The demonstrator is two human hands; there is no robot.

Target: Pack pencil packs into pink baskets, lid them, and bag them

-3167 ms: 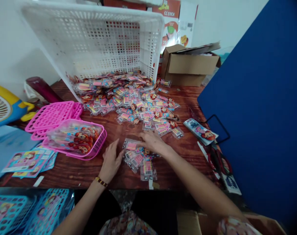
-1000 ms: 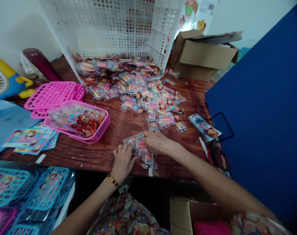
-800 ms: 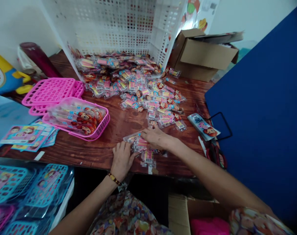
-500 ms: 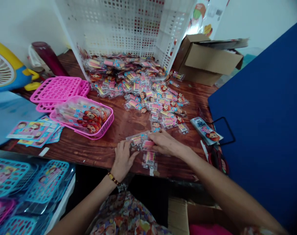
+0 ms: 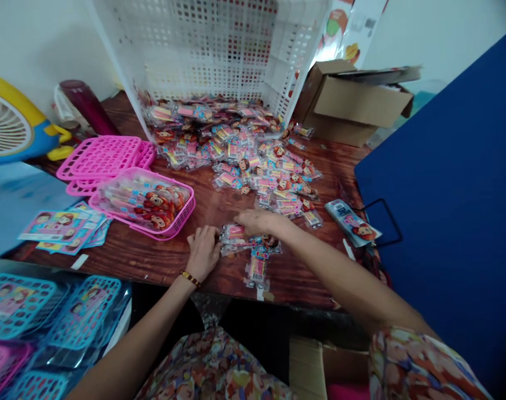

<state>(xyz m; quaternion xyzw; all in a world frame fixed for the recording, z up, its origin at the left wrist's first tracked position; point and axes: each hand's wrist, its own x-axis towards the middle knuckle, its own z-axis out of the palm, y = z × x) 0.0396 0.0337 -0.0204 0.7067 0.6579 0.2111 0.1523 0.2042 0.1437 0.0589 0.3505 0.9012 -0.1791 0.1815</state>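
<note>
Near the table's front edge lies a small stack of clear packets (image 5: 231, 246) with pink and yellow contents and cartoon-head ends. My right hand (image 5: 256, 222) reaches over it from above, fingers pinched on a pink-and-yellow packet (image 5: 236, 232) on top. At the stack's left end my left hand (image 5: 203, 253) rests on the table, fingers apart and slightly bent, fingertips beside the packets. One single packet (image 5: 257, 269) lies just in front of the stack. Behind my hands spreads a large loose heap of the same packets (image 5: 273, 180).
A white basket (image 5: 206, 61) lies on its side behind the heap. To the left are a filled pink basket (image 5: 181, 222), pink lids (image 5: 106, 158) and printed cards (image 5: 69, 230). A cardboard box (image 5: 356, 105), a flat packet bundle (image 5: 352, 222) and a blue panel (image 5: 456, 194) are right.
My right hand has moved left and slightly away from me, bringing the pink packet onto the stack. My left hand has shifted a little left, off the packets.
</note>
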